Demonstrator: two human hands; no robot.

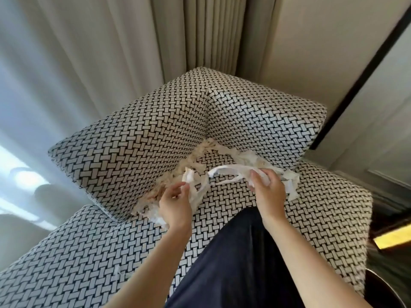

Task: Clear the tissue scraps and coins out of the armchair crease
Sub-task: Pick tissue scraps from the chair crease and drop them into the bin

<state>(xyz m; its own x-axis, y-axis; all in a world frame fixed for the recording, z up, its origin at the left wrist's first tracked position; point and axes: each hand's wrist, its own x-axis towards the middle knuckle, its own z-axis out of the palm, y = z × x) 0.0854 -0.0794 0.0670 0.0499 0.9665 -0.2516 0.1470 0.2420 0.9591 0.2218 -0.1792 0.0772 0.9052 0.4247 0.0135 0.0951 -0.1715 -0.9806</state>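
The basket-weave armchair (pixel 138 138) carries loose tissue scraps (pixel 200 152) packed along its seat crease, just beyond and between both hands. A tangled tissue strip (pixel 224 172) spans grip to grip. The right hand (pixel 266 190) curls its fingers round one bunched end; the left hand (pixel 175 203) pinches the hanging end.

Armchair (pixel 142 138): black-and-white basket-weave pattern. Tissue scraps (pixel 224 172): white, some beige in the crease. Curtains (pixel 93 52): plain beige. Trouser leg (pixel 233 258): dark navy.
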